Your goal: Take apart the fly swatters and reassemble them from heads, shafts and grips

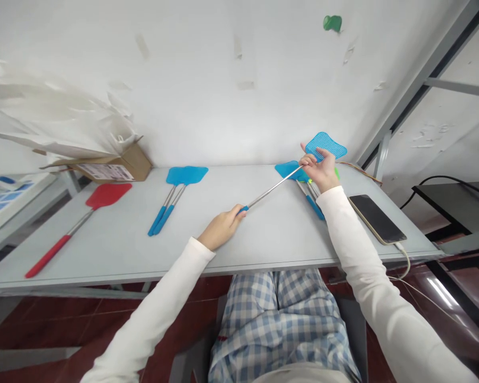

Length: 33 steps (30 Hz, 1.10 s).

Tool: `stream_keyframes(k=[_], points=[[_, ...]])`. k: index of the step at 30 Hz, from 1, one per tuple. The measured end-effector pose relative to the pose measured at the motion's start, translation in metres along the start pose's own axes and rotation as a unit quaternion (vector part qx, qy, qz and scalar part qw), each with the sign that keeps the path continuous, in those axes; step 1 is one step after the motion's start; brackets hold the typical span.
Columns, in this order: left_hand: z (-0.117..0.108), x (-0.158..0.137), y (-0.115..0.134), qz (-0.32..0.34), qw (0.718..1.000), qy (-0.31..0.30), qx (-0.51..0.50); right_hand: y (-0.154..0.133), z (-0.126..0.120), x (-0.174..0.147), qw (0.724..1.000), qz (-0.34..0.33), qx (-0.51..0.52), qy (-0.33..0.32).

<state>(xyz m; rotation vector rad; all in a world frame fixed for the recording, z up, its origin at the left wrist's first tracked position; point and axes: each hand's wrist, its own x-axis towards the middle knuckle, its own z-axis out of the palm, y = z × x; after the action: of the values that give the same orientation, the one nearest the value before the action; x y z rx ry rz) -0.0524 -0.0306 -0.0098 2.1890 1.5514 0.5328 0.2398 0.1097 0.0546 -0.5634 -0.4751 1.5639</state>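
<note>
A blue fly swatter (326,147) with an extended metal shaft slants over the table between my hands. My left hand (222,227) is closed round its blue handle, most of which the fingers hide. At the other end, my right hand (320,169) pinches the shaft just below the mesh head. Beneath my right hand lie more swatters, one with a blue head (286,169) and some bright green showing; my hand and sleeve partly cover them. Left of my left hand, two blue swatters (187,174) lie overlapping, and a red swatter (108,195) rests farther left.
A phone (377,218) with a white charging cable lies on the grey table (115,260) by my right forearm. An opened cardboard box (133,165) stands at the back left. The white wall (207,106) rises behind the table, and a metal frame (383,154) stands at the right.
</note>
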Motion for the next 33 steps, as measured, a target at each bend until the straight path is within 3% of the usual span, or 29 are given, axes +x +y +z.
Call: stream_keyframes(k=[8, 13, 17, 25, 29, 33], points=[[-0.001, -0.007, -0.007, -0.015, 0.999, 0.015, -0.048, 0.01, 0.0, -0.001, 0.996, -0.026, -0.081, -0.018], [-0.002, -0.003, -0.002, -0.016, 0.998, 0.023, -0.062, 0.011, -0.005, 0.014, 0.98, -0.113, -0.164, 0.005], [-0.002, -0.001, 0.005, -0.02, 0.997, 0.031, -0.067, 0.013, -0.007, 0.026, 0.975, -0.19, -0.115, 0.007], [0.001, -0.006, 0.001, -0.016, 0.994, 0.029, -0.105, 0.019, -0.008, 0.025, 0.98, -0.184, -0.061, 0.05], [0.01, 0.004, 0.014, -0.015, 0.992, 0.034, -0.124, 0.048, 0.004, 0.004, 0.976, -0.187, -0.099, 0.042], [0.022, 0.019, 0.045, -0.032, 0.979, 0.092, -0.177, 0.096, 0.026, -0.032, 0.981, -0.137, -0.137, -0.005]])
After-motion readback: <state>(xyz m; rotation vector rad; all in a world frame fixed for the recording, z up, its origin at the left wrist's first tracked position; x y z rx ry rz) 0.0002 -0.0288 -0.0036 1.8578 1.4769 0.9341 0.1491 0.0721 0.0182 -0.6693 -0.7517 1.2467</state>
